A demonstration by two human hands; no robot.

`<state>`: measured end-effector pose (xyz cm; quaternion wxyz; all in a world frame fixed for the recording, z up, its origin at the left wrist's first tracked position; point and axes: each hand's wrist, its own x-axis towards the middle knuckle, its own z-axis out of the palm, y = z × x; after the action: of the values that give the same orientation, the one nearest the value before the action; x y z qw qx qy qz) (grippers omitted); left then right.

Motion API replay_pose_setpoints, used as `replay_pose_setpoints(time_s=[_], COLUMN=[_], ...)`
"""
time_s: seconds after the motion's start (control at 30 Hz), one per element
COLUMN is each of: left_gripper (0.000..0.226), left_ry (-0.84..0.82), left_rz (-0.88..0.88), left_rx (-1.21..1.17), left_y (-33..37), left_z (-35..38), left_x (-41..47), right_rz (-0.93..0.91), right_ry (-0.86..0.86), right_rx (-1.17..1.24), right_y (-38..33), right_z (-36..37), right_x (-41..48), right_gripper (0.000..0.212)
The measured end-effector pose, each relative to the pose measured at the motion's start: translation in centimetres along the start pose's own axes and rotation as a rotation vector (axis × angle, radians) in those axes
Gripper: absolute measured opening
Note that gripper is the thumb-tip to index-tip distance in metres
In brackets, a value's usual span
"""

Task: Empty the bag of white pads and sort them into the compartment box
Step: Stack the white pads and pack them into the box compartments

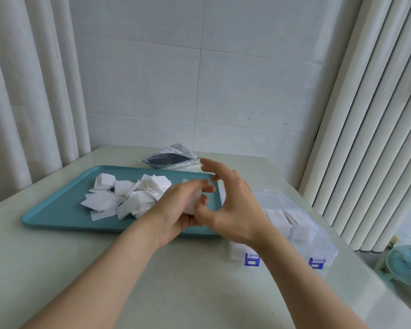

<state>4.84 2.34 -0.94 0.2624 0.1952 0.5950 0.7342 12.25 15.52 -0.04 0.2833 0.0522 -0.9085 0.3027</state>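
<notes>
The person's left grip (179, 210) is holding a small stack of white pads (193, 207) above the near right corner of the teal tray (62, 211), with its fingers curling around the stack. The right grip (233, 205) is hovering just beside the stack with fingers spread, pinching nothing. Many loose pads (128, 198) are lying in a heap on the tray, and the bag (172, 159) is lying flat on the table (105, 269) behind the tray.

The compartment box (323, 245) is standing to the right of both grips, its long side running away from the person, and some compartments are already holding pads. The right grip is nearer to the box, so the stack probably needs passing rightwards, across the tray edge.
</notes>
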Motion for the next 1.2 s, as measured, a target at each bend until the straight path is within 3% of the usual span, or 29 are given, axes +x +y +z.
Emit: replay_pose_setpoints(time_s=[0.1,0.3,0.43,0.57,0.77,0.9,1.03,1.2], left_gripper=[0.014,0.014,0.011,0.013,0.022,0.062,0.045,0.032], left_ry=[-0.02,-0.103,-0.175,-0.188,-0.279,-0.213,-0.121,0.096], left_rz=[-0.075,-0.109,-0.099,-0.035,0.091,0.172,0.293,0.372], left_rx=[-0.047,-0.068,-0.035,-0.041,0.061,0.117,0.282,0.7], left_y=[0.0,-0.1,-0.1,-0.7,-0.7,-0.8,-1.3,-3.2], left_z=[-0.5,-0.3,-0.4,-0.3,-0.3,0.5,1.3,2.0], left_x=[-0.1,0.0,-0.1,0.2,-0.3,-0.4,-0.2,0.3], right_rz=[-0.039,-0.094,-0.148,-0.153,-0.056,-0.017,0.026,0.205], right_ry=[-0.116,-0.072,-0.095,-0.072,-0.093,-0.065,-0.046,0.062], right_rx=[-0.118,-0.23,-0.226,-0.264,0.017,0.072,0.068,0.044], right_y=[0.1,1.5,1.0,0.7,-0.5,-0.5,-0.2,1.9], right_z=[0.3,0.9,0.7,0.4,-1.3,-1.8,-3.0,-5.3], right_x=[-0.1,0.4,0.1,0.1,0.1,0.4,0.3,-0.7], right_gripper=[0.1,0.07,0.075,0.066,0.051,0.028,0.029,0.032])
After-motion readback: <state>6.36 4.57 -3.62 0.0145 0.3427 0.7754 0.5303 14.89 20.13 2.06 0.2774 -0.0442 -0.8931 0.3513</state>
